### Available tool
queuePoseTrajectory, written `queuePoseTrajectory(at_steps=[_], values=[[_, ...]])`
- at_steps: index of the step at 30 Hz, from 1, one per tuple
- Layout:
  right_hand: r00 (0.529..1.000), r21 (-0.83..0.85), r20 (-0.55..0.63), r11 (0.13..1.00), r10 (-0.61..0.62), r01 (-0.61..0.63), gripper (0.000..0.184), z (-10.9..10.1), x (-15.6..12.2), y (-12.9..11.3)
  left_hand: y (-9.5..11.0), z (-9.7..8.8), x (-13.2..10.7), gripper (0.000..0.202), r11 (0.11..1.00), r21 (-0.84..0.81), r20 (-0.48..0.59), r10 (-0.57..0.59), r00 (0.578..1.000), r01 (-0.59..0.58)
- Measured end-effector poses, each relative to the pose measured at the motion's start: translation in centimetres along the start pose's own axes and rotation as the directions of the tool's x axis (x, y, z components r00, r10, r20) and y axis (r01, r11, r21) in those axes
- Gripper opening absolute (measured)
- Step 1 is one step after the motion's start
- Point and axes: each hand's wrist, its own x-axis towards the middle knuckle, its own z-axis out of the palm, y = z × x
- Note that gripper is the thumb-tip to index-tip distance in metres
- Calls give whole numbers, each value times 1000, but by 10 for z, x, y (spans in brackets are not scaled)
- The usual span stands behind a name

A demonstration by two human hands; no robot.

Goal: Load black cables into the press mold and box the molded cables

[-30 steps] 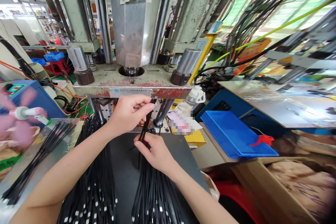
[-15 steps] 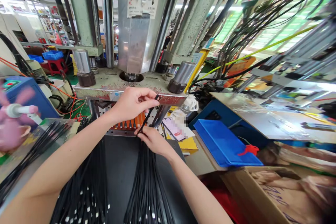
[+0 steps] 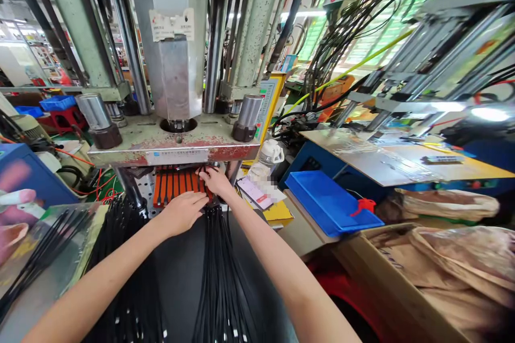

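Beneath the press plate lies an orange slotted block (image 3: pixel 174 186) with several black cables in its grooves. My right hand (image 3: pixel 216 181) is at the block's right end, its thumb and fingers closed on a black cable. Close in front, my left hand (image 3: pixel 184 213) reaches across the block's front edge. Its fingers are bent together at the front end of the same groove area, seemingly on the cable; the fingertips are partly hidden. A bundle of black cables (image 3: pixel 219 262) hangs down just below my hands over a dark surface (image 3: pixel 181 278).
The press plate (image 3: pixel 181 153) sits low above my hands, between steel posts. Another bundle of black cables (image 3: pixel 124 273) lies left. To the right are a blue tray (image 3: pixel 317 198), a clear jug (image 3: pixel 271 153) and a carton (image 3: pixel 362 268). A pink fan (image 3: pixel 16 198) stands far left.
Both hands have gone from holding a cable up before the press plate down to the orange block. My right hand is now farther in than my left. The view has turned right.
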Motion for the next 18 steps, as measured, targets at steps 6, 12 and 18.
queuePoseTrajectory(at_steps=[6, 12, 18], values=[[998, -19, 54, 999, -25, 26, 24, -7, -3, 0, -7, -6, 2, 51, 999, 22, 78, -34, 996, 32], [999, -70, -37, 997, 21, -23, 37, 1, -16, 11, -31, -10, 38, 57, 981, 11, 256, -189, 948, 193], [995, 126, 26, 987, 99, -101, 45, 14, -37, 27, -64, -4, 82, 56, 910, 14, 316, -397, 861, 415]])
